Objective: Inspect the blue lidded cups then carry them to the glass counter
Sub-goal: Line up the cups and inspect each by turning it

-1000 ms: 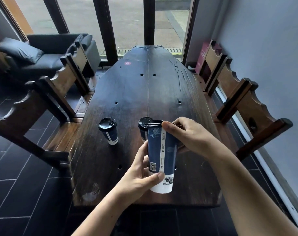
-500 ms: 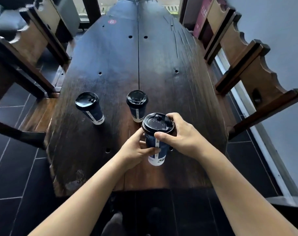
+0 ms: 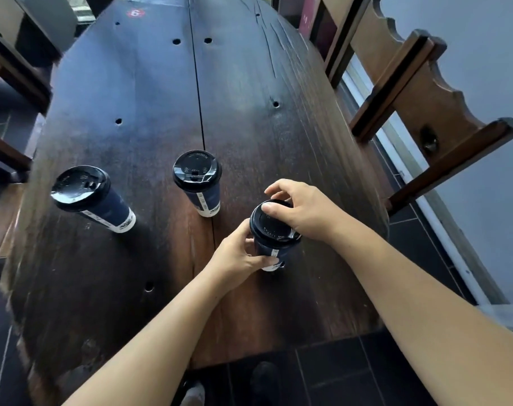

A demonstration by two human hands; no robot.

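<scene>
We read one clear mark: a white "6" on a small red round sticker (image 3: 136, 13) on the tabletop (image 3: 149, 92), upper left of frame. The middle cup lid (image 3: 197, 170), frame centre, has embossed lettering along its far rim, too blurred for us to read. Same for the raised lettering on the lid (image 3: 274, 225) of the cup between the hands. White label strips with small print run down the cup sides (image 3: 203, 201), unreadable. The dark red board (image 3: 308, 17) at top, right of centre, shows pale marks we cannot make out.
</scene>
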